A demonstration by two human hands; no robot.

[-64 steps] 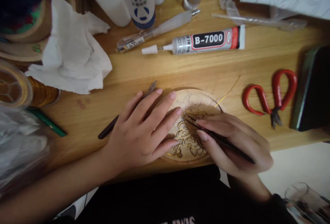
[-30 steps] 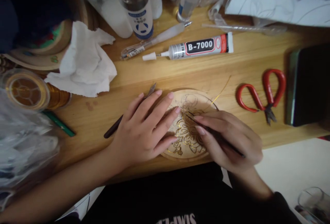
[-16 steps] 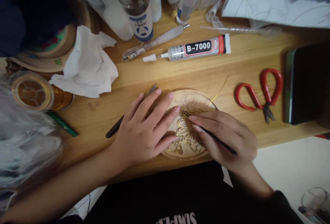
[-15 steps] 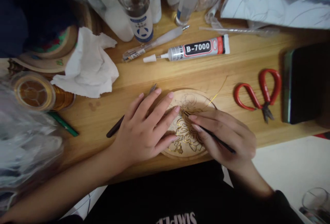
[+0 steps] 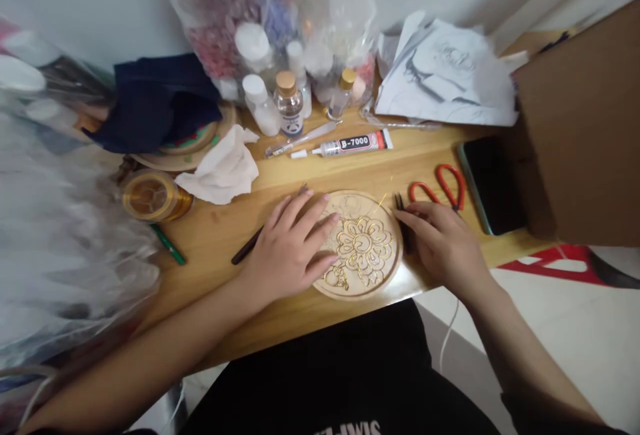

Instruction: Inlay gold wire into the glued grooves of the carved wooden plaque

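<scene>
A round wooden disc [image 5: 388, 203] lies at the table's front, its drawn flower pattern partly outlined in gold wire. Spread out flat, my left hand [image 5: 293, 248] rests over the disc's left edge with nothing gripped. Beneath that hand runs a dark, slim tool [image 5: 246, 247] with a pointed metal tip; its middle is hidden. My right hand [image 5: 444, 238] is closed on black tweezers [image 5: 407, 238] just right of the disc, prongs apart and pointing away from me. A loose gold wire end [image 5: 382, 203] sticks up past the disc's upper right edge.
Red-handled pliers [image 5: 450, 185] and a phone [image 5: 493, 185] lie right, beside a cardboard box [image 5: 580, 128]. Behind the disc are a B-7000 glue tube [image 5: 353, 144], a pen [image 5: 305, 139] and several bottles [image 5: 289, 105]. Crumpled tissue [image 5: 225, 167] and a wire spool [image 5: 155, 195] stand left.
My right hand has moved right with the tweezers, off the disc, uncovering the gold flower. My left hand stays on the disc. The view has pulled back and shows more of the table.
</scene>
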